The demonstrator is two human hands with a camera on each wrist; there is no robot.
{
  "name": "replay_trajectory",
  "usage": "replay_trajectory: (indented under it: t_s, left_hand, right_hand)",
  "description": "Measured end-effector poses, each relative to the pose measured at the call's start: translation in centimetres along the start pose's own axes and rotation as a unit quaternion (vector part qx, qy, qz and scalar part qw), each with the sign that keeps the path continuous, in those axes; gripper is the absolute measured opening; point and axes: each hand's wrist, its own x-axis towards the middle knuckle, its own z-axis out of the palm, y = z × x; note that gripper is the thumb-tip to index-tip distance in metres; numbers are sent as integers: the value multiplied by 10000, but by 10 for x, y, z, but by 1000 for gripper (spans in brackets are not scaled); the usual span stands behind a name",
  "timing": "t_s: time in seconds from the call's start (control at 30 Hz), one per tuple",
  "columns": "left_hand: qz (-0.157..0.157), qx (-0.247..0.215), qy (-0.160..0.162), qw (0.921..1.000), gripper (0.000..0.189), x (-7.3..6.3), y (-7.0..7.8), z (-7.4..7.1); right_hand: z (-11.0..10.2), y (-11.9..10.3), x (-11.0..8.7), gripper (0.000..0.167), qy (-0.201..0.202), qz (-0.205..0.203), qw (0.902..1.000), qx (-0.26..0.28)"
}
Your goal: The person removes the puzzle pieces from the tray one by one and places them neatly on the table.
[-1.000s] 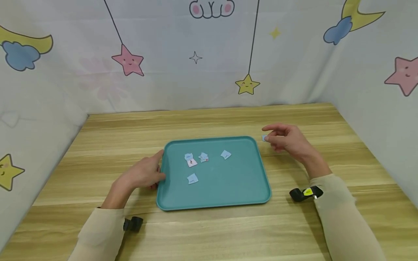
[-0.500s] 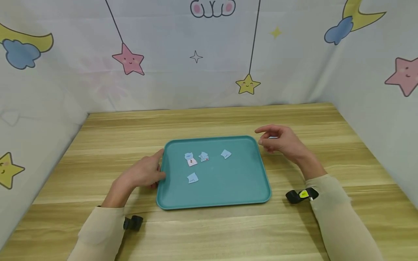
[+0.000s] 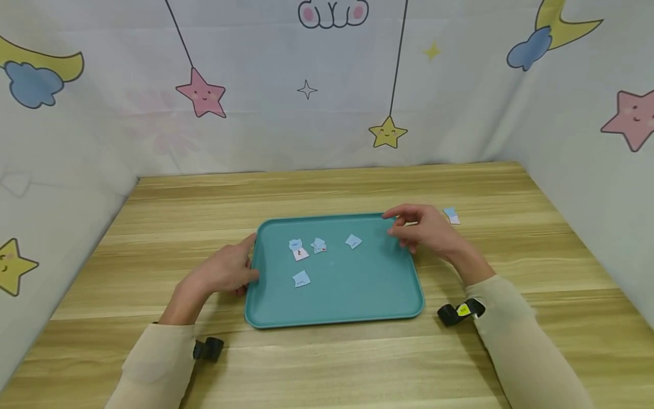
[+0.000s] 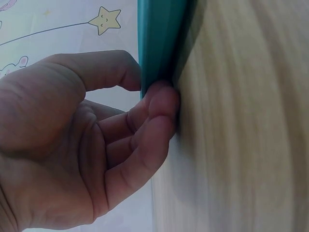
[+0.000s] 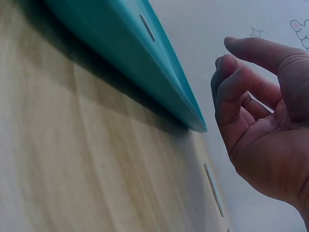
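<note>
In the head view, my left hand point(image 3: 232, 270) grips the left rim of a teal tray point(image 3: 337, 301). The left wrist view has the thumb on one side of the rim and curled fingers point(image 4: 149, 140) at its underside. My right hand point(image 3: 421, 230) hovers at the tray's upper right corner, its fingers loosely bent and nothing visible between thumb and fingers point(image 5: 236, 92). Small light-blue, jigsaw-like pieces lie on the tray: one point(image 3: 353, 241) towards the right, a pair point(image 3: 300, 254) and a small cluster point(image 3: 319, 246) at upper left, another point(image 3: 301, 279) below them.
Right of the tray, a blue-and-white piece point(image 3: 452, 215) lies on the wooden table point(image 3: 347, 363), behind the right hand. Pale cloth walls point(image 3: 265, 125) with stars and moons rise along the back and both sides.
My right hand has moved left from the table to over the tray's corner. The blue piece at its fingertips no longer shows there; a blue-and-white piece now shows behind it. My left hand stays put.
</note>
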Motion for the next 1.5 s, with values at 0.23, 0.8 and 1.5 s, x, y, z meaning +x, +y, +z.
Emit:
replay_trajectory:
  t_s: [0.23, 0.8, 1.5]
  left_hand:
    - [3, -1, -12, 10000, 92, 0, 0, 0]
    - [-69, -17, -11, 10000, 90, 1, 0, -1]
    - [-63, -8, -2, 10000, 92, 1, -1, -1]
  right_hand:
    - [15, -3, 4, 41, -170, -145, 9997, 19]
    - [46, -7, 8, 41, -242, -271, 9991, -230]
    - [53, -6, 14, 43, -218, -108, 9986, -463]
